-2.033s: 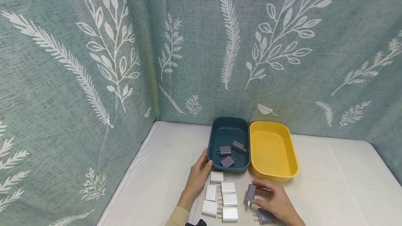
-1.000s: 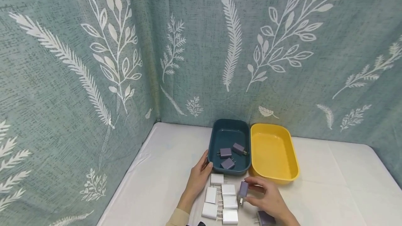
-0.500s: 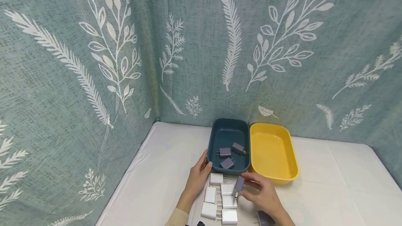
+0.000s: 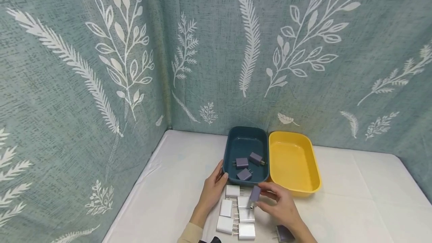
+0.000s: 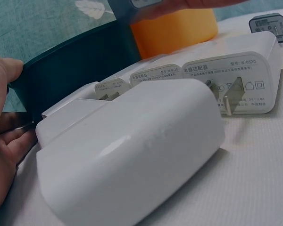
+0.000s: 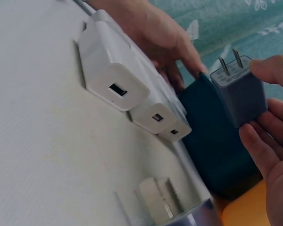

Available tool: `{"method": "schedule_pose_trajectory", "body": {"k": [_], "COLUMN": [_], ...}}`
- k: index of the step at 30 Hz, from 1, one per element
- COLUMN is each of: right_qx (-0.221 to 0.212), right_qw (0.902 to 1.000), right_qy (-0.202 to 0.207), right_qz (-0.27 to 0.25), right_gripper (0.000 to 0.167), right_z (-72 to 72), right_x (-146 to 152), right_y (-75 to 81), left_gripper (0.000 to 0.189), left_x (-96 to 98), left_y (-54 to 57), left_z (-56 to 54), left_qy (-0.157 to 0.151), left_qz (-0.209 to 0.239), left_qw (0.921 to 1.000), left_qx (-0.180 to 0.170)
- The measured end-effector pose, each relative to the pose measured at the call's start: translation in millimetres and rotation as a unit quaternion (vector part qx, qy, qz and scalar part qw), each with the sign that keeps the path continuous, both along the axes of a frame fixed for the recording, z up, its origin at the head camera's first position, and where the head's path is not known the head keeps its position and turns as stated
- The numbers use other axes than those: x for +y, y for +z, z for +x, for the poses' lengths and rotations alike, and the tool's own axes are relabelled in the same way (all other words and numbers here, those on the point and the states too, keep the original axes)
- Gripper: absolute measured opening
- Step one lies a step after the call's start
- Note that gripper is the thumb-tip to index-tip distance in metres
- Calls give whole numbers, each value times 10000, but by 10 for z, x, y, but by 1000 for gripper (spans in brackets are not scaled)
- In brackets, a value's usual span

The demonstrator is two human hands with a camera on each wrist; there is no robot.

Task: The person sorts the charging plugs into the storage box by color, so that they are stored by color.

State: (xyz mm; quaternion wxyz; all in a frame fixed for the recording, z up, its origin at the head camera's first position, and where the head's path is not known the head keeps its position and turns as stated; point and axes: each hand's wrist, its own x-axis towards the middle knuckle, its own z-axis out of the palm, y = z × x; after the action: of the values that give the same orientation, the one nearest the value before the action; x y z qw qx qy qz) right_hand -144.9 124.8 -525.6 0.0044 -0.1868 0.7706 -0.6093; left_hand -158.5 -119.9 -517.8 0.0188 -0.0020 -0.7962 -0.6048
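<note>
My left hand (image 4: 212, 190) rests against the front left corner of a dark blue tray (image 4: 248, 143), its fingers lying along the outside. Thumb and fingertips of my right hand (image 4: 279, 202) pinch a purple-grey USB wall charger (image 4: 255, 193) by its sides. It hovers over the white chargers (image 4: 246, 216), just in front of the tray. In the right wrist view, the held charger (image 6: 243, 94) has its two metal prongs bare. Inside the blue tray lie 3 purple-grey chargers (image 4: 242, 162). Another dark charger (image 4: 284, 233) sits on the table, partly covered by my right forearm.
Right of the blue tray, and close against it, stands a yellow tray (image 4: 293, 164) with nothing in it. Several white chargers fill the cloth in front of the blue tray, between my hands. A patterned green curtain (image 4: 209, 66) hangs behind the white-covered table (image 4: 357, 190).
My right hand has carried the purple-grey charger left and forward, from beside the white chargers to above them near the blue tray. My left hand stays at the tray's corner.
</note>
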Motion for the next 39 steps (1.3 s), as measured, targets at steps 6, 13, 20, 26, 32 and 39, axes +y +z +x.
{"method": "schedule_pose_trajectory", "body": {"k": [6, 13, 20, 26, 32, 39], "right_qx": [413, 230, 291, 434, 369, 248], "right_qw": [9991, 9997, 9986, 9980, 9975, 9974], "right_qy": [51, -92, -405, -458, -592, -677], "right_qz": [-83, 56, 145, 92, 68, 0], "right_gripper": [46, 46, 45, 45, 44, 46], "right_z": [-21, -71, -107, -136, -201, -259], "right_x": [-29, -47, -51, -43, -36, -24], "right_y": [64, 137, 173, 196, 249, 246], "left_gripper": [54, 54, 55, 55, 55, 55], "left_x": [-1, -4, -5, -4, -2, -7], "left_y": [11, 35, 22, -2, -7, -24], "left_z": [20, 26, 12, -1, -5, -3], "left_qy": [68, 69, 57, 38, 55, 18], "left_qz": [-20, -43, 2, -43, -16, -6], "left_qw": [10000, 9999, 10000, 10000, 10000, 10000], "left_qx": [-56, -85, -57, -59, -46, -79]}}
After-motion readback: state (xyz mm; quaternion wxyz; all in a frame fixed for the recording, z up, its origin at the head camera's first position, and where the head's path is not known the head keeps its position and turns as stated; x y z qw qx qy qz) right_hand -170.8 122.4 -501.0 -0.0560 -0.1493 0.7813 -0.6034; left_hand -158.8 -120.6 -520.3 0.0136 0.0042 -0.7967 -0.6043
